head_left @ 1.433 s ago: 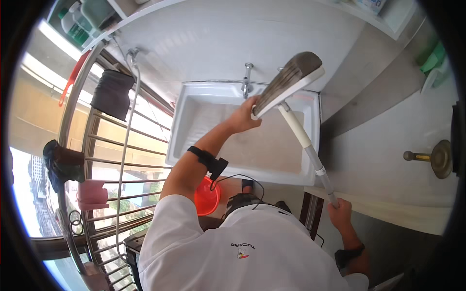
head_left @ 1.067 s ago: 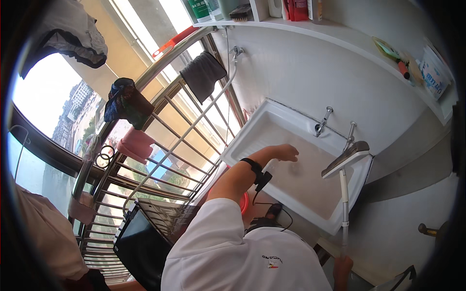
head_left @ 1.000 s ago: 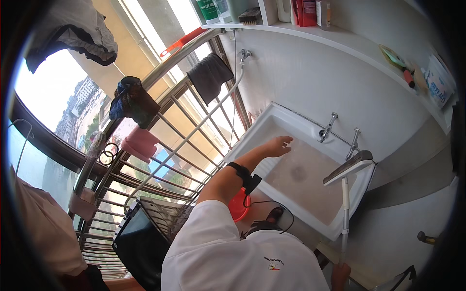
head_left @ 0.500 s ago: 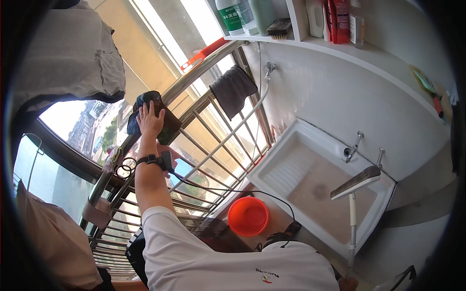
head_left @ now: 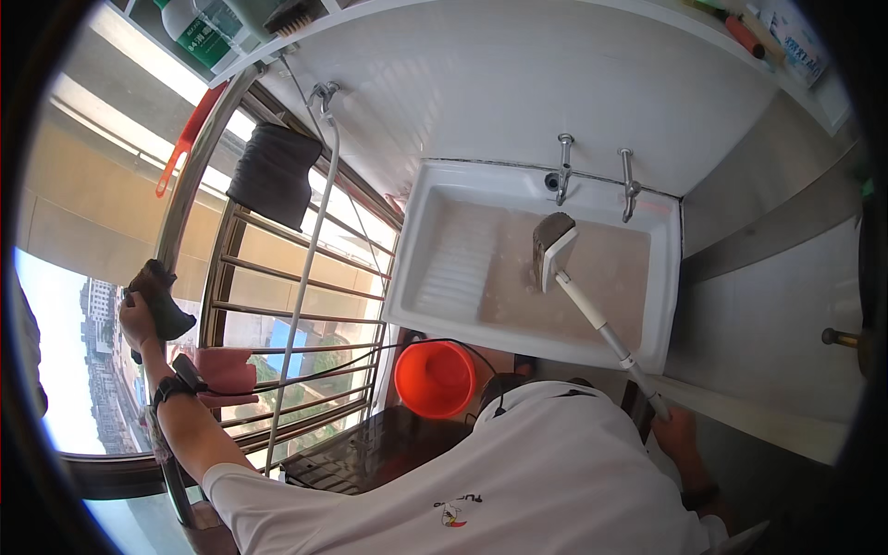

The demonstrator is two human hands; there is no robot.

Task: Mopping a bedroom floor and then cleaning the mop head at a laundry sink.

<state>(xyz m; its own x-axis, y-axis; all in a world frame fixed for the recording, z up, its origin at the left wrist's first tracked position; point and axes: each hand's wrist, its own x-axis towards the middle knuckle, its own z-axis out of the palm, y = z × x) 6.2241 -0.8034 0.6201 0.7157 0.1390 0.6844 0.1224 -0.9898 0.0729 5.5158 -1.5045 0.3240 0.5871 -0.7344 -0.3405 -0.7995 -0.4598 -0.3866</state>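
Left hand (head_left: pixel 139 322): out at the window side, its grip closed with curled fingers on the edge of a dark cloth.
Dark cloth (head_left: pixel 168 307): bunched over the metal rail (head_left: pixel 190 203), just above a pink cloth (head_left: pixel 225 370).
Right hand (head_left: pixel 673 431): near the front right corner of the sink, its grip wrapped around the lower end of the mop pole.
Mop (head_left: pixel 601 324): slanting from the right hand up over the sink's front rim, its grey-brown head (head_left: pixel 546 242) tilted above the basin; whether it touches the water cannot be told.
Sink (head_left: pixel 527 342): white and rectangular, ribbed slope on the left, murky brownish water (head_left: pixel 606 268) inside.
Taps: two metal ones on the wall behind, a left tap (head_left: pixel 564 171) and a right tap (head_left: pixel 629 185).
Bucket (head_left: pixel 421 370): red-orange, on the floor before the sink's left part.
Window side: grey towel (head_left: pixel 275 171) hanging on the bars, pale hose (head_left: pixel 319 222) running down past them.
Left wrist: black band (head_left: pixel 180 384), with a black cable leading toward the body.
Shelf (head_left: pixel 305 37): bottles (head_left: pixel 199 37) and a brush (head_left: pixel 287 17) at its left end.
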